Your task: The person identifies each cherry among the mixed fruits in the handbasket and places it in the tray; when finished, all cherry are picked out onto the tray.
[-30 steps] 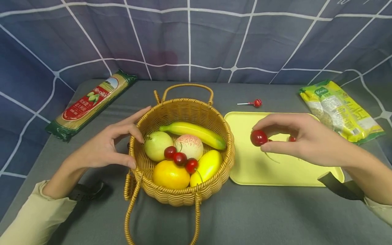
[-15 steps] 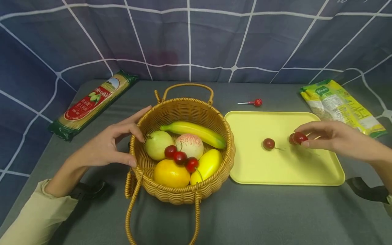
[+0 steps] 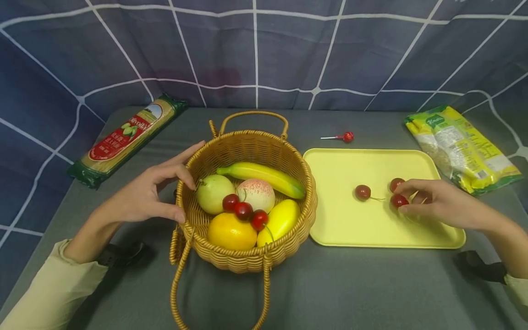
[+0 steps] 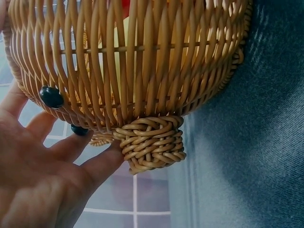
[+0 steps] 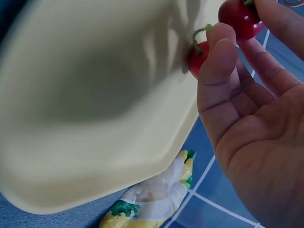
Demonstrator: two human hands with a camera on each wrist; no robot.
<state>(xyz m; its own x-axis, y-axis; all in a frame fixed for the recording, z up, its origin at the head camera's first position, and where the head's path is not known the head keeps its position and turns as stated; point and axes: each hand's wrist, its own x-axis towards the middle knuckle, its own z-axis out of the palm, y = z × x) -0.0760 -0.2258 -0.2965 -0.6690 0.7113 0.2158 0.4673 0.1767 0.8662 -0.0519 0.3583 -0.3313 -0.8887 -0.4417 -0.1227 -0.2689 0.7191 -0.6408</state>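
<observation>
A round wicker basket holds a banana, a green pear-like fruit, a peach, an orange, a yellow mango-like fruit and three cherries. My left hand grips the basket's left rim; the left wrist view shows its fingers against the woven wall. Over the right part of the yellow tray, my right hand pinches a cherry between thumb and forefinger. Two more cherries lie on the tray, one beside the fingertips, another farther left.
Behind the tray lies a red lollipop. A yellow-green bag sits at the tray's back right corner, and a pasta packet lies at the back left. One basket handle hangs toward the front. A checked cloth rises behind.
My right hand has carried the pinched cherry from the tray's left side to its right, then lower and nearer the front. The left hand has stayed on the basket.
</observation>
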